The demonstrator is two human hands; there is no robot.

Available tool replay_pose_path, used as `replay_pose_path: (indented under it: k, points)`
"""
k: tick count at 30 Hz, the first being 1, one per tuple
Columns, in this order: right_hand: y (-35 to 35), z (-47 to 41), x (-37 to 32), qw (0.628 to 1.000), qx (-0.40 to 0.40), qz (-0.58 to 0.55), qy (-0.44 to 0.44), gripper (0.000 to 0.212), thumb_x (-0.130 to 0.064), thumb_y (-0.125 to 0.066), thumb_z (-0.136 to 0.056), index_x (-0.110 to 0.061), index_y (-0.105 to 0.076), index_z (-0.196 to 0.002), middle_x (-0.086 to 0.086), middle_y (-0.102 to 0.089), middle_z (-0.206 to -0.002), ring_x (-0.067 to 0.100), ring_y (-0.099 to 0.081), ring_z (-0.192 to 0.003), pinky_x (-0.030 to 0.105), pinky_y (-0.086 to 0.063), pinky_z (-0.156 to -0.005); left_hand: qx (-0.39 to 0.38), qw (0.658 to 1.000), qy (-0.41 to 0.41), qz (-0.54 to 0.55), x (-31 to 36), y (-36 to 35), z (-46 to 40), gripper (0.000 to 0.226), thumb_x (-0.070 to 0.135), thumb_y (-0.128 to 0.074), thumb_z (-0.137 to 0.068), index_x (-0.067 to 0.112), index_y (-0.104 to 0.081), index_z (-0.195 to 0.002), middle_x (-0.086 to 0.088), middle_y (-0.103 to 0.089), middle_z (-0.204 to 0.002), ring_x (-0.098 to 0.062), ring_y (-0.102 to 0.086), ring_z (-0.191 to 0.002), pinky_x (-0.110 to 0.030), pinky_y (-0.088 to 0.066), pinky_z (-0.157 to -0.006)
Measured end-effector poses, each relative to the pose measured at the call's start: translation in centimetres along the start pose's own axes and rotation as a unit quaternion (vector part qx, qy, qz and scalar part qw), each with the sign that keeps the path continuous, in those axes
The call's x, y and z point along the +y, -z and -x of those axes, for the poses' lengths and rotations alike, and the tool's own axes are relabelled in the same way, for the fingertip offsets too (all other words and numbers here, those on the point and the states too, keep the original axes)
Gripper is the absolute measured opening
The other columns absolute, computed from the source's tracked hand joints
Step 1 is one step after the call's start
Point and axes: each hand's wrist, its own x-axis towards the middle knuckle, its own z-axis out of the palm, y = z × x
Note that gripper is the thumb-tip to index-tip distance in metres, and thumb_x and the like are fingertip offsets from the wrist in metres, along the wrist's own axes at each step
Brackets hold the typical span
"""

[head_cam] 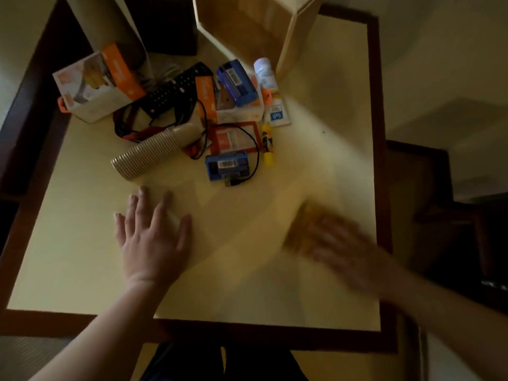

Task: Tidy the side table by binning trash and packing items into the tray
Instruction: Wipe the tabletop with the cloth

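The tidying looks barely begun: the stacked cups (148,156), remote (176,90) and blue boxes (227,166) lie together on the side table (316,160). The left hand (152,232) rests flat with fingers spread; the blurred right hand (338,243) touches something brown, grip unclear

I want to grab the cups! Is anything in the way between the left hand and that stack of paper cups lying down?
Nothing visible: only bare cream tabletop lies between the open left hand and the lying stack of tan paper cups.
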Motion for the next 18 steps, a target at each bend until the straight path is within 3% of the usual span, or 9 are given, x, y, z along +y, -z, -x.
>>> replay_pose_path:
  k: [2,3,5,9,12,14,18]
  points:
    - [1.8,-3.9,7.1,0.987,0.01,-0.019,-0.158,0.054,-0.032,-0.032,-0.11,-0.044,-0.014,-0.16,0.005,-0.007,-0.174,0.031,-0.002,-0.16,0.064,-0.018,-0.121,-0.007,1.0,0.001,-0.006,0.0,0.0,-0.1,0.071,0.07,-0.034,-0.096,0.035,-0.035,-0.157,-0.004,-0.009,-0.173,-0.023,-0.001,-0.16,-0.049,0.003,-0.128]
    - [3.2,-7.0,10.3,0.966,-0.004,-0.052,-0.253,0.053,-0.039,-0.022,-0.111,-0.052,-0.001,-0.158,0.0,0.002,-0.174,0.026,0.008,-0.159,0.06,-0.008,-0.125,-0.009,1.0,0.003,-0.008,-0.1,-0.1,-0.2,0.071,0.07,-0.035,-0.096,0.036,-0.034,-0.157,-0.004,-0.008,-0.173,-0.022,-0.001,-0.16,-0.05,0.002,-0.128]
    - [5.7,-13.7,15.5,0.921,0.019,-0.102,-0.375,0.051,-0.051,-0.013,-0.109,-0.057,0.007,-0.156,-0.01,0.011,-0.173,0.018,0.016,-0.158,0.05,0.003,-0.127,-0.008,1.0,0.006,-0.01,-0.1,-0.2,-0.2,0.071,0.07,-0.035,-0.095,0.035,-0.035,-0.158,-0.003,-0.008,-0.173,-0.021,0.0,-0.16,-0.05,0.001,-0.128]
    - [7.2,-23.0,23.9,0.911,-0.005,-0.097,-0.4,0.06,-0.056,-0.013,-0.104,-0.06,0.023,-0.151,-0.015,0.025,-0.169,0.02,0.023,-0.156,0.055,0.005,-0.127,-0.013,1.0,0.001,-0.018,-0.5,-0.4,-0.3,0.073,0.069,-0.036,-0.094,0.036,-0.035,-0.158,-0.002,-0.006,-0.174,-0.02,0.002,-0.16,-0.051,0.001,-0.128]
    - [9.0,-26.4,26.8,0.89,-0.017,-0.146,-0.432,0.061,-0.066,-0.013,-0.1,-0.06,0.019,-0.152,-0.015,0.025,-0.169,0.024,0.024,-0.156,0.055,0.012,-0.124,-0.01,1.0,0.004,-0.019,-0.7,-0.6,-0.3,0.073,0.07,-0.036,-0.093,0.037,-0.035,-0.158,-0.002,-0.007,-0.174,-0.022,-0.001,-0.16,-0.051,-0.001,-0.128]
    - [10.4,-27.4,27.5,0.883,-0.035,-0.159,-0.44,0.065,-0.065,-0.02,-0.103,-0.056,0.018,-0.155,-0.012,0.026,-0.169,0.026,0.024,-0.156,0.054,0.011,-0.125,0.001,1.0,0.004,-0.014,-0.8,-0.9,-0.3,0.074,0.069,-0.038,-0.091,0.037,-0.037,-0.158,-0.003,-0.011,-0.173,-0.023,-0.005,-0.16,-0.052,-0.004,-0.128]
    - [12.0,-27.1,25.3,0.875,-0.014,-0.142,-0.463,0.062,-0.065,-0.021,-0.104,-0.059,0.015,-0.154,-0.014,0.021,-0.17,0.023,0.019,-0.157,0.069,0.009,-0.118,0.015,1.0,-0.009,-0.008,-1.0,-1.0,-0.2,0.074,0.067,-0.043,-0.09,0.037,-0.038,-0.157,-0.002,-0.011,-0.173,-0.024,-0.006,-0.16,-0.052,-0.005,-0.128]
